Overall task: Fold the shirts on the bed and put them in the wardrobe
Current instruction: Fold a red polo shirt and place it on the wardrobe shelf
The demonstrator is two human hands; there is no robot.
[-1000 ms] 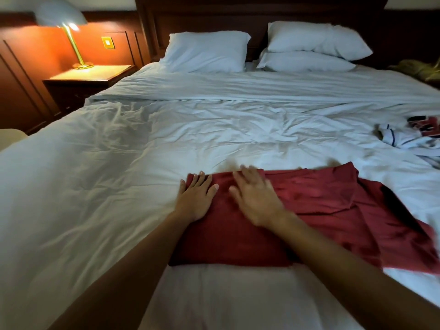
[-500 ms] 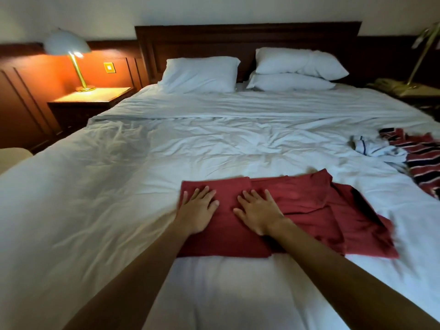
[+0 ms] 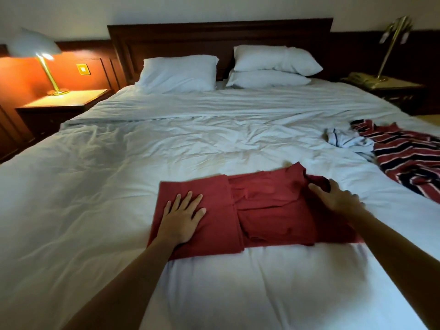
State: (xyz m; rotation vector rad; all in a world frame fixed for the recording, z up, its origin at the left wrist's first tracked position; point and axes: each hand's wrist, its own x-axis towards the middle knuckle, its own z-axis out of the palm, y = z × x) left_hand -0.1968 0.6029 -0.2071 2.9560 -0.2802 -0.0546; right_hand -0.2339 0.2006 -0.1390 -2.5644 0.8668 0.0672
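Right hand (image 3: 337,198): shifted from shirt (image 3: 269,206) middle to its right end, fingers curled round fabric. Left hand (image 3: 183,215): flat, fingers spread, pressing shirt's left fold.

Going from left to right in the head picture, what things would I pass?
Lit brass lamp with white shade → left hand → right hand → red, white and dark striped shirt. The dark red shirt stretches across both hands, so it gets no place.

The dark-red shirt (image 3: 269,210) is plain, the duvet (image 3: 119,186) white, the striped shirt (image 3: 409,158) red, navy and white.
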